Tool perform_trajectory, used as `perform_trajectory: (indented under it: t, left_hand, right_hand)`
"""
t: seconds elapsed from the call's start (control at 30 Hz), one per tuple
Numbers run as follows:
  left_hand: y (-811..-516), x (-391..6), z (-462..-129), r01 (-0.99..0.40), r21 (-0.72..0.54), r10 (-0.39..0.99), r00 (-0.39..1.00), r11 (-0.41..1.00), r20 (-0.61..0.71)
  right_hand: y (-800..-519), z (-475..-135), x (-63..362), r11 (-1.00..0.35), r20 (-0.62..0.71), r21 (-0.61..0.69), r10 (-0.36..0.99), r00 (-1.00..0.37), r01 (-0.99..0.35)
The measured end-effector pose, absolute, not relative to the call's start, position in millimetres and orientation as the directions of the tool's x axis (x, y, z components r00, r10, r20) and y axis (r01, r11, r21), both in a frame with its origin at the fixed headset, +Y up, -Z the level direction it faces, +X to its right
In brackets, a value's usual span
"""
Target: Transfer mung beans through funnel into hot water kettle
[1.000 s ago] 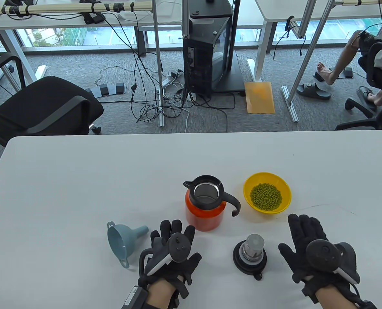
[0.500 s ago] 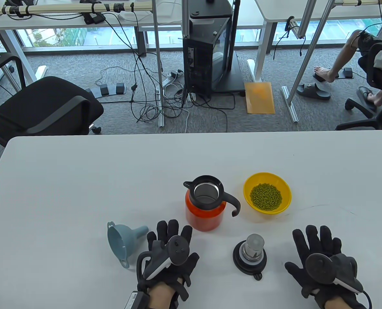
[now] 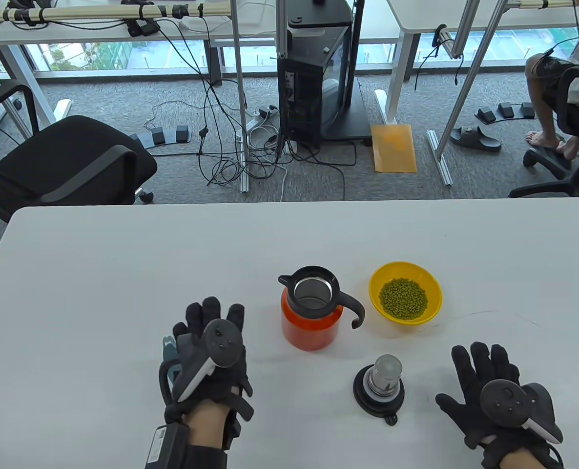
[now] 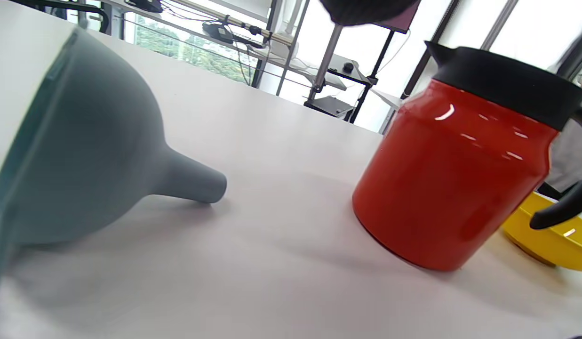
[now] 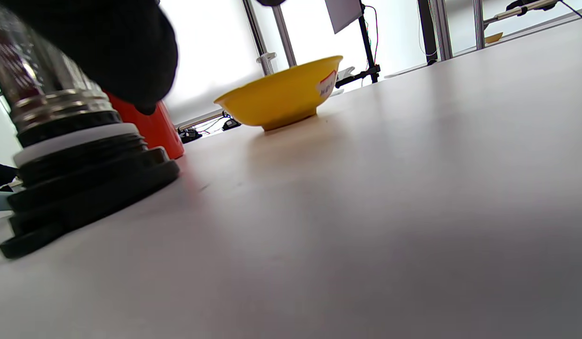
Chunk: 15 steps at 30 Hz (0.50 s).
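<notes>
Left hand: the left hand is right over the funnel, fingers spread flat. Can't tell whether it touches the funnel; nothing looks gripped.
Funnel: blue-grey, lying on its side on the table, spout pointing toward the kettle. From above only a sliver of its rim shows past the glove; the left wrist view shows the cone and spout fine.
Right hand: the right hand has fingers wide and holds nothing, palm down near the table's front edge, just right of the lid.
Kettle: the red kettle with its black collar stands upright mid-table, mouth uncovered, handle pointing right.
Lid: the black lid sits in front of the kettle with its metal plug sticking up.
Beans: green mung beans are piled in the yellow bowl, just right of the kettle's handle.
Background: a black office chair behind the table.
</notes>
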<state>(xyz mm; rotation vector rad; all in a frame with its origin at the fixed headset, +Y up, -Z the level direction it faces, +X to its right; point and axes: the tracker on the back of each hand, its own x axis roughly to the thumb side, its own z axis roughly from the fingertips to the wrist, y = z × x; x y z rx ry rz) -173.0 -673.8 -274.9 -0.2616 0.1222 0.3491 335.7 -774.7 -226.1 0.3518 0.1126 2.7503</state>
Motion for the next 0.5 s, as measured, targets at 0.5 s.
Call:
perform_trajectory:
  t: [0.5]
  left_hand:
    - [-732,-222,-269,-0.488,-0.336,0.335,0.843,0.806,-0.42]
  right_hand:
    - [-776,-227,338,-0.895,0.235,0.173,0.443,-0.865,-0.411]
